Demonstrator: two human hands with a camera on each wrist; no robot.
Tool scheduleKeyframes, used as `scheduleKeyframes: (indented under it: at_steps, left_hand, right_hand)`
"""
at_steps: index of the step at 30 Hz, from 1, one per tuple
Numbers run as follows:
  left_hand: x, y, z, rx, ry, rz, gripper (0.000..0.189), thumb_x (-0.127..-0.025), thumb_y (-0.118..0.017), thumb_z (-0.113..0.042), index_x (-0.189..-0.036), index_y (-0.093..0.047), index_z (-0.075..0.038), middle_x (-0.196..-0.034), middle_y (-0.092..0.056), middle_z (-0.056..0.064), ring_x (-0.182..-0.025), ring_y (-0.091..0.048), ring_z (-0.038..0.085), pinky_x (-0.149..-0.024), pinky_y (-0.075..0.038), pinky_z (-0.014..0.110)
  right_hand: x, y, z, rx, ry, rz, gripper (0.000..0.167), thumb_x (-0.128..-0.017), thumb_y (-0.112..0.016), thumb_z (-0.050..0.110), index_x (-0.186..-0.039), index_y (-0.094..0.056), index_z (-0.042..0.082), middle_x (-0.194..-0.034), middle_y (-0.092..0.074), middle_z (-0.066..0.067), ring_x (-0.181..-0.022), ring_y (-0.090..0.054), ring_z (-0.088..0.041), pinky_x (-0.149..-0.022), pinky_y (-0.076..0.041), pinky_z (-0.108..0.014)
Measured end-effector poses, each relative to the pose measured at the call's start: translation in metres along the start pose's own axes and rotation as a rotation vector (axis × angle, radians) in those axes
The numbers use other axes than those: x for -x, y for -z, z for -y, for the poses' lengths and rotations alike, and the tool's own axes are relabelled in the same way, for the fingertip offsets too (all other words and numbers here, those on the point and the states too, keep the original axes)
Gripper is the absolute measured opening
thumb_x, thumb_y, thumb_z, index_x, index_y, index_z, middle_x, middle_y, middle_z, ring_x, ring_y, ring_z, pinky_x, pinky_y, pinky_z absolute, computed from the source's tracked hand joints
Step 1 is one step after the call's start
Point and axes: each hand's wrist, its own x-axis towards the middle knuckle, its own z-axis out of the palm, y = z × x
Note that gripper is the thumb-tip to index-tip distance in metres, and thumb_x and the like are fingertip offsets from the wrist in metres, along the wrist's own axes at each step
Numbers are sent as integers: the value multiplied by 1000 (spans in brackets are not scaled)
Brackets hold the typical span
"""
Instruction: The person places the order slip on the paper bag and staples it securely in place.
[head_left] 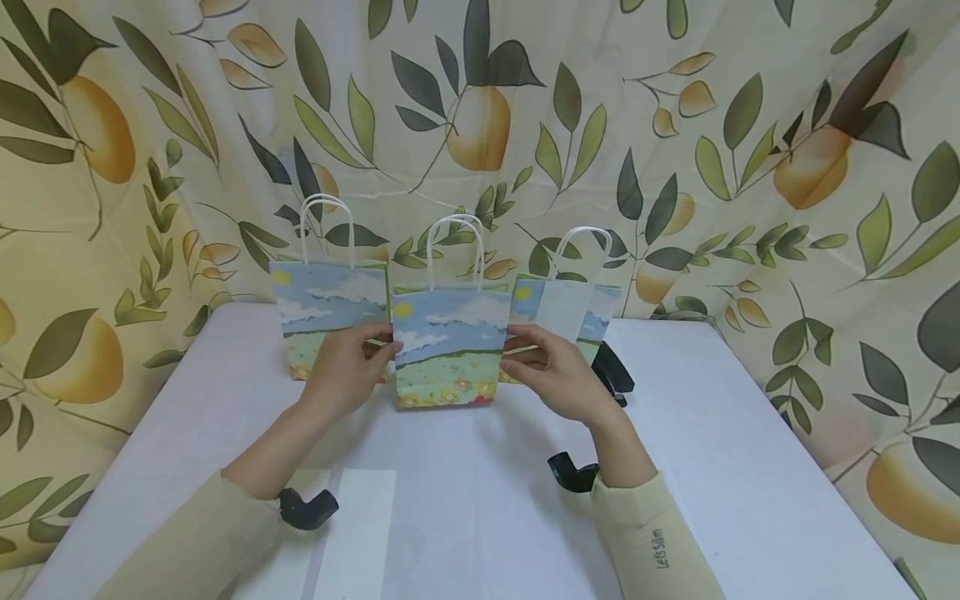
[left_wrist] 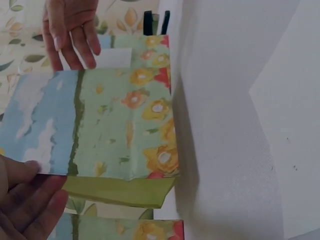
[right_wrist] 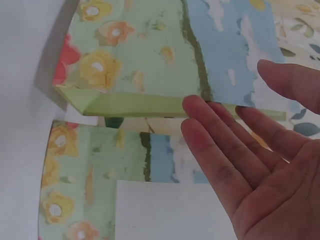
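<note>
A paper gift bag (head_left: pixel 450 346) with a sky-and-meadow print and white handles stands upright in the middle, between both hands. My left hand (head_left: pixel 348 367) is at its left edge; in the left wrist view the thumb (left_wrist: pixel 22 170) lies at the front edge and the loosely bent fingers (left_wrist: pixel 47 200) are by the green side panel. At the right edge is my right hand (head_left: pixel 551 371), its fingertips (right_wrist: pixel 192 105) right at the side panel and the thumb held apart. Similar bags stand behind, one left (head_left: pixel 333 300) and one right (head_left: pixel 525 312), the latter bearing a white sheet (head_left: pixel 558 308).
A black stapler-like object (head_left: pixel 613 371) lies beside the right rear bag, partly hidden by my right hand. White sheets (head_left: pixel 360 533) lie near the front left of the white table (head_left: pixel 465 500). A fruit-and-leaf patterned curtain (head_left: pixel 570 50) hangs behind.
</note>
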Motion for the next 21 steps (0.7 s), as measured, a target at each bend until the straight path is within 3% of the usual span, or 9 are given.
scheduleKeyframes:
  at_steps: [7, 14, 21]
  left_hand:
    - [7, 7, -3, -7, -46, 17, 19, -102, -67, -20, -117, -73, -9, -115, -76, 9, -92, -78, 29, -71, -61, 35]
    - [17, 10, -4, -26, -50, 61, 15, -101, -69, -21, -112, -75, -11, -107, -80, 6, -90, -79, 23, -73, -60, 37]
    - [26, 14, -3, -46, -50, 114, 14, -101, -69, -21, -110, -76, -12, -103, -80, 3, -96, -78, 28, -77, -62, 40]
  right_hand:
    - [3, 3, 7, 32, 19, -16, 40, -101, -68, 17, -138, -57, 5, -126, -66, -15, -108, -74, -30, -91, -60, -45]
    - [3, 3, 8, 89, 64, -1, 9, -101, -69, 17, -105, -68, 9, -99, -75, -8, -84, -76, -18, -87, -56, -41]
    - [6, 3, 10, 108, 77, 58, 8, -99, -70, 13, -92, -70, 10, -90, -76, -5, -82, -75, -16, -86, -57, -41]
